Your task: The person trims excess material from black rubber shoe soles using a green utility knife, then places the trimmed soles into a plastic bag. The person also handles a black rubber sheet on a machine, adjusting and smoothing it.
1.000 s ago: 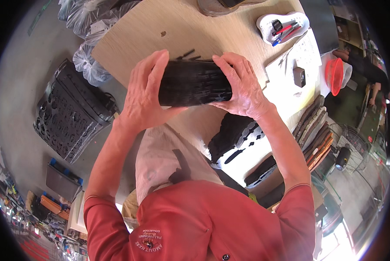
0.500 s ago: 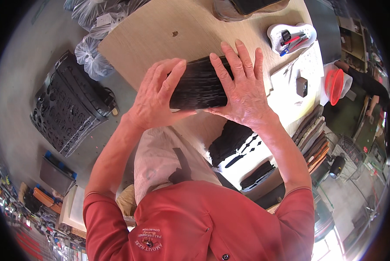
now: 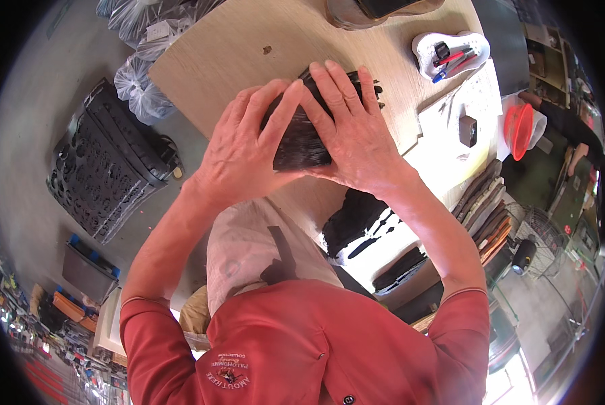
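Over the pale wooden table a stack of thin black strips sits between my two hands. My left hand presses on the stack's left side, with the thumb along its near edge. On the right side my right hand lies over the stack, its fingers reaching across the top toward the far edge. A few strip ends stick out past the right fingers. What the strips are made of cannot be told. Closer to my body, loose black pieces and another dark bundle lie on a bright white surface.
A white tray with pens stands at the far right, near a small dark block on white paper. Beyond are a red round container and another person's arm. Clear plastic bags and a dark cut-out sheet are at left.
My hands have come closer together around the black strips. The right hand has shifted left across the stack, and strip ends now show beyond its fingers.
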The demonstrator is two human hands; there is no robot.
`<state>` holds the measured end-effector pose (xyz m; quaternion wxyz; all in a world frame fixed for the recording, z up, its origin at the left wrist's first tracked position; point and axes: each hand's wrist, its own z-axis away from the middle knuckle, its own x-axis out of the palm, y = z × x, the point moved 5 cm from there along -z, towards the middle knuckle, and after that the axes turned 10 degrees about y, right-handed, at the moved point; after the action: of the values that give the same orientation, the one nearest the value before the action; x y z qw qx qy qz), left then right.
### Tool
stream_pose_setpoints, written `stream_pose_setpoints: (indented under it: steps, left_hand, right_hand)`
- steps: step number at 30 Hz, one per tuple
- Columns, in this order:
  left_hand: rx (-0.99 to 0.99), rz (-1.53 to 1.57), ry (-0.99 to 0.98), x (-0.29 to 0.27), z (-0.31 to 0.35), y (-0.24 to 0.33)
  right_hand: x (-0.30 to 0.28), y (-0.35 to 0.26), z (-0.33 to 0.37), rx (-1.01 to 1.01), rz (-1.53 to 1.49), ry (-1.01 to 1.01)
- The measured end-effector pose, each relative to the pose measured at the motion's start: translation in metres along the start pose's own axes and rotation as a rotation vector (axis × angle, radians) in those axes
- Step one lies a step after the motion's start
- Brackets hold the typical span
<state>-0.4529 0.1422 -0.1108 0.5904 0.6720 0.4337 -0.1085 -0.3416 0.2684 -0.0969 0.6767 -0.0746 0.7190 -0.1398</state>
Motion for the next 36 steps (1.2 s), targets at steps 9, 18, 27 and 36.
stream_pose_setpoints:
  steps: [9, 18, 27, 36]
  left_hand:
    - [-0.041, -0.124, -0.059, 0.006, -0.012, 0.011]
    - [0.003, -0.103, 0.004, -0.001, -0.020, 0.000]
    - [0.003, -0.089, -0.025, 0.006, -0.010, -0.001]
    - [-0.015, -0.106, 0.028, 0.008, -0.007, 0.000]
  right_hand:
    - [-0.008, 0.007, -0.004, 0.006, -0.005, 0.063]
    - [-0.006, 0.016, -0.009, 0.034, -0.115, 0.113]
    - [0.002, 0.068, 0.023, 0.445, -0.684, 0.194]
    - [0.016, 0.062, 0.028, 0.507, -0.795, 0.202]
